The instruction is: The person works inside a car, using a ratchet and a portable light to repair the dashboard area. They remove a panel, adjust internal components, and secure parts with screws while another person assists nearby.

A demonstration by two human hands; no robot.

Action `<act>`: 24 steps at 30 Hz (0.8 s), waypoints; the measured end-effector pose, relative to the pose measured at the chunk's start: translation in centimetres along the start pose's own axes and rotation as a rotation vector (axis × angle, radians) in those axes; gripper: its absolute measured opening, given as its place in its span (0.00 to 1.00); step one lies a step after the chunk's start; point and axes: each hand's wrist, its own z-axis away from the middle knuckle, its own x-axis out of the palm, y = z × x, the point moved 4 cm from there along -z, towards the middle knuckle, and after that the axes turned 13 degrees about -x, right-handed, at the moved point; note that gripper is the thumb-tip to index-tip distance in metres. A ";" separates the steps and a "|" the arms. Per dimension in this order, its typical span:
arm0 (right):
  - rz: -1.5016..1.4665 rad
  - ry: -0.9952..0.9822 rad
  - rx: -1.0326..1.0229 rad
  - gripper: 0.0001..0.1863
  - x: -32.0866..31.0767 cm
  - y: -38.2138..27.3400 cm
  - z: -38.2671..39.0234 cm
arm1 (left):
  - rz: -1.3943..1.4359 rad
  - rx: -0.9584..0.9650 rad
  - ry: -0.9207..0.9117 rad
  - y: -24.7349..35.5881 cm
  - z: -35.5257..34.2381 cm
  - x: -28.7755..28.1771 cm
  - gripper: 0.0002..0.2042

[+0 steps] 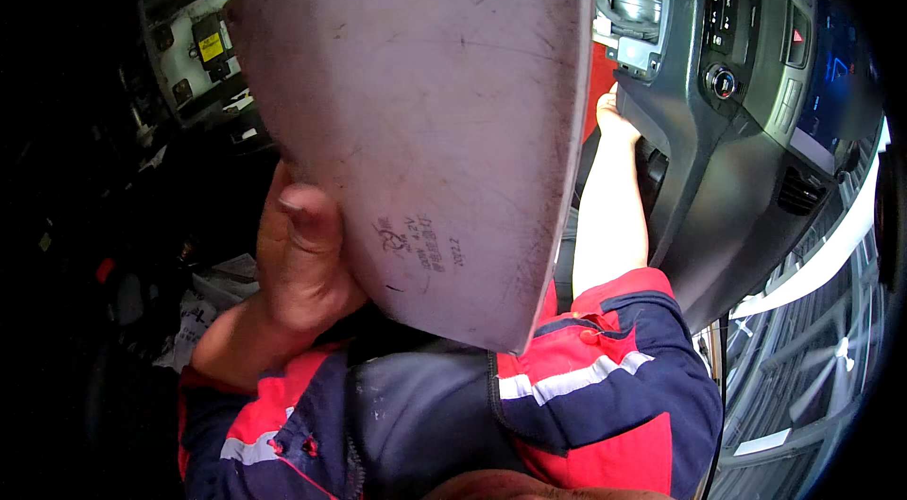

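A large pale grey panel (425,103) with scuffs and printed marks fills the middle of the view, held up in my left hand (302,264), whose thumb presses on its lower left face while the fingers are hidden behind it. My right arm reaches up past the panel's right side to the car's dark dashboard trim (694,150). My right hand (616,122) is curled at the trim's inner edge beside an open cavity (631,18); what its fingertips grip is too hidden to make out.
A dial (724,80), button panels and a screen (831,65) line the dashboard at the right. A metal structure with a yellow label (210,46) shows at upper left. Crumpled pale material (203,301) lies in the dark lower left. A hall roof (803,387) appears at lower right.
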 end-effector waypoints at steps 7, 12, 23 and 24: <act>0.114 0.182 -0.172 0.24 -1.4 1.6 2.6 | -0.232 -0.024 -0.037 1.2 1.4 -1.1 0.35; 0.659 0.167 0.253 0.16 -10.8 8.2 6.9 | -0.196 0.070 -0.052 0.5 3.6 -1.6 0.31; 2.090 -0.401 0.521 0.18 -11.5 20.0 14.1 | -0.684 0.246 0.295 -0.5 4.2 3.5 0.34; 2.060 -0.400 0.527 0.18 -12.0 19.3 13.4 | -0.629 0.255 0.316 -0.3 4.1 2.8 0.34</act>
